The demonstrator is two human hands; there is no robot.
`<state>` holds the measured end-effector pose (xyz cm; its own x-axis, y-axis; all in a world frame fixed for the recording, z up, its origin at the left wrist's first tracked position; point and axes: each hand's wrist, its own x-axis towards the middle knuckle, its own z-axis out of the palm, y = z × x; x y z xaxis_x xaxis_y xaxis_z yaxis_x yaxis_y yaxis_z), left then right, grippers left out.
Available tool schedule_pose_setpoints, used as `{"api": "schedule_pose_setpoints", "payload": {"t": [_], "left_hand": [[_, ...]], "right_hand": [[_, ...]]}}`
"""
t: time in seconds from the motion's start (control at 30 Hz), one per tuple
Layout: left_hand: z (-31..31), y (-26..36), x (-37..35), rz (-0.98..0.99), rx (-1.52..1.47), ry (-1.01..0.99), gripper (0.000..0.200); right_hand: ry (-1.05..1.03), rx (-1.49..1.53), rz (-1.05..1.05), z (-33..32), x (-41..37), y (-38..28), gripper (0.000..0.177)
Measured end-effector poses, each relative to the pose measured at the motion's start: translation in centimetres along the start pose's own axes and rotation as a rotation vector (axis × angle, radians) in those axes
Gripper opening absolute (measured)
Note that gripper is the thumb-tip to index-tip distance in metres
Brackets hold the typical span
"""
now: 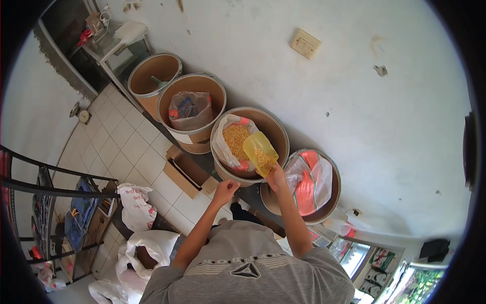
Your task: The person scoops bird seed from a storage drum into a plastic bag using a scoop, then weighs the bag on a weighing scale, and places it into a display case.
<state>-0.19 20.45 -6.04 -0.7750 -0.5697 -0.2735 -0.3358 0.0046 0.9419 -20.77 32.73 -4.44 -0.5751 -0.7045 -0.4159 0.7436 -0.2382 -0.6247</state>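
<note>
In my right hand [276, 178] is a yellow scoop [260, 151] with some yellow grain in it, tilted over the side of a sack. That white woven sack [220, 144] stands open inside a brown drum [273, 126] and holds a mass of yellow-orange grain [236, 139]. My left hand [226, 192] is curled into a loose fist with nothing visible in it. It hovers in front of the drum, apart from the scoop, near an open cardboard box [182, 177] on the floor.
Two more drums [207, 83] [167, 62] stand to the left along the wall, one with a plastic bag [191, 109]. At right, another drum [332, 195] holds a white and orange sack [309, 187]. White sacks [135, 205] and a black metal rack [61, 188] stand at left.
</note>
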Motion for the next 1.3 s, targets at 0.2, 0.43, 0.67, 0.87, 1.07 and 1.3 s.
{"api": "schedule_pose_setpoints", "payload": {"t": [0.2, 0.43, 0.67, 0.87, 1.07, 1.3], "left_hand": [[0.6, -0.7, -5.1, -0.029, -0.084, -0.136, 0.032], [5.1, -2.4, -10.8, -0.036, -0.114, -0.336, 0.029], [11.3, -2.0, -12.8, -0.052, -0.039, -0.682, 0.022], [18.4, 0.0, -12.9, -0.002, 0.054, -0.860, 0.024], [28.5, -0.2, -14.4, 0.067, 0.149, -0.994, 0.027], [43.2, -0.3, -17.9, -0.057, 0.218, -0.996, 0.024]], "right_hand": [[0.057, 0.071, -0.117, -1.1, -8.4, 2.9, 0.045], [0.255, 0.218, -0.232, -4.7, -19.0, 5.0, 0.047], [0.477, 0.293, -0.458, -12.1, -29.2, 6.0, 0.044], [0.654, 0.387, -0.660, -18.1, -37.8, 7.5, 0.043], [0.817, 0.473, -0.693, -24.2, -45.9, 6.5, 0.043], [0.987, 0.345, -0.609, -34.3, -51.0, 1.0, 0.044]]}}
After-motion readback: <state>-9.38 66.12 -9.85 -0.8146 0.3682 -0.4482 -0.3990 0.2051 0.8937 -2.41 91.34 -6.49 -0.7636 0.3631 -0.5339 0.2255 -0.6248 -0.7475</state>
